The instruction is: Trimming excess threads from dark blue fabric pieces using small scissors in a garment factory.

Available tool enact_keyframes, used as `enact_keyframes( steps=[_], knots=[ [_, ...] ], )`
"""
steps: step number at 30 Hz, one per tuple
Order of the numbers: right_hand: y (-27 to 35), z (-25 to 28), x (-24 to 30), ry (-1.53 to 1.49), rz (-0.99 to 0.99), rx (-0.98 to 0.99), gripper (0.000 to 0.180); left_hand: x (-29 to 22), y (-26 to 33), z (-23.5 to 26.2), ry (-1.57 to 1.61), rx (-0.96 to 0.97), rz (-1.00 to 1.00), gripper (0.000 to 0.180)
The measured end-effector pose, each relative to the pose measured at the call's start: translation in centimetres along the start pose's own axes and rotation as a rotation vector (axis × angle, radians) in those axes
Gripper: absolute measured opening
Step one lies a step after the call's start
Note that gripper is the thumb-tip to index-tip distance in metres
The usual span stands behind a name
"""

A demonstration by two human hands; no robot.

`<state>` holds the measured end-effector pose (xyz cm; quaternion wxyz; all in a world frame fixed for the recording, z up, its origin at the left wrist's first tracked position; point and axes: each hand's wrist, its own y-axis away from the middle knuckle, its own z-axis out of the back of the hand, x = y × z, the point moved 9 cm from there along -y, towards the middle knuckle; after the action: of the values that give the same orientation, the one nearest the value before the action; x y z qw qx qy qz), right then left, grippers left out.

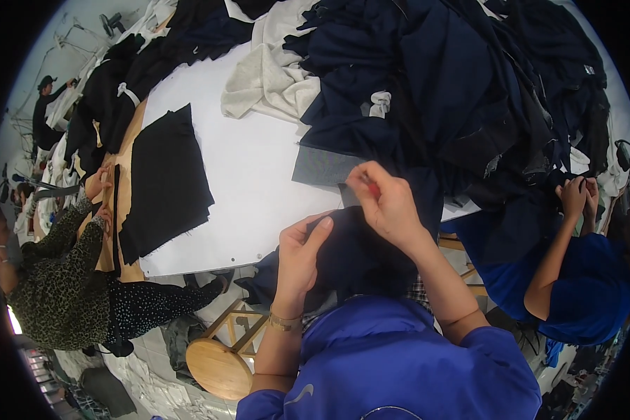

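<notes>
Near the front edge of the white table [252,203], my left hand [299,257] pinches the edge of a dark navy cloth [360,248] between thumb and fingers. This cloth hangs over the edge onto my lap. Just above it, to the right, my right hand [386,206] is closed with the fingertips together. A small red thing [374,190] shows inside its grip; most of it is hidden, so its kind is unclear. Beyond the right fingertips lies a grey-blue cloth panel [320,166], next to the navy heap.
Navy garments [455,77] pile up at the far right, beside a crumpled off-white cloth [269,84]. A black cloth panel [166,189] lies at the left. One co-worker [56,273] stands left, another [574,273] works at the right. A wooden stool [218,367] stands below the table.
</notes>
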<state>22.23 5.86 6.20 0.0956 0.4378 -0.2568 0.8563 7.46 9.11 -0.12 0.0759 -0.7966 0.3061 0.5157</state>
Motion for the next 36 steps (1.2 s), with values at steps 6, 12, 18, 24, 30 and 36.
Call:
enact_keyframes(
  steps=[6,12,18,24,30,36],
  knots=[
    [1.1,-0.7,-0.7,-0.681,-0.371,0.273,0.040,0.1,-0.1,0.7,0.066,-0.032,0.022,0.025],
    [4.8,-3.1,0.1,-0.976,-0.619,0.528,0.044,0.3,-0.3,0.4,0.156,-0.042,0.072,0.023],
    [5.9,-4.1,0.0,-0.963,-0.635,0.525,0.041,0.7,-0.1,-0.1,0.253,-0.021,0.136,0.021],
    [5.8,-4.5,0.0,-0.986,-0.622,0.507,0.040,0.8,0.1,-0.2,0.273,0.004,0.153,0.021],
    [5.5,-4.8,-0.2,-1.052,-0.646,0.448,0.040,1.5,0.1,0.0,0.262,0.023,0.178,0.020],
    [3.9,-1.7,-1.3,-0.639,-0.357,0.060,0.019,0.6,0.1,0.0,0.188,-0.057,0.077,0.021]
  ],
)
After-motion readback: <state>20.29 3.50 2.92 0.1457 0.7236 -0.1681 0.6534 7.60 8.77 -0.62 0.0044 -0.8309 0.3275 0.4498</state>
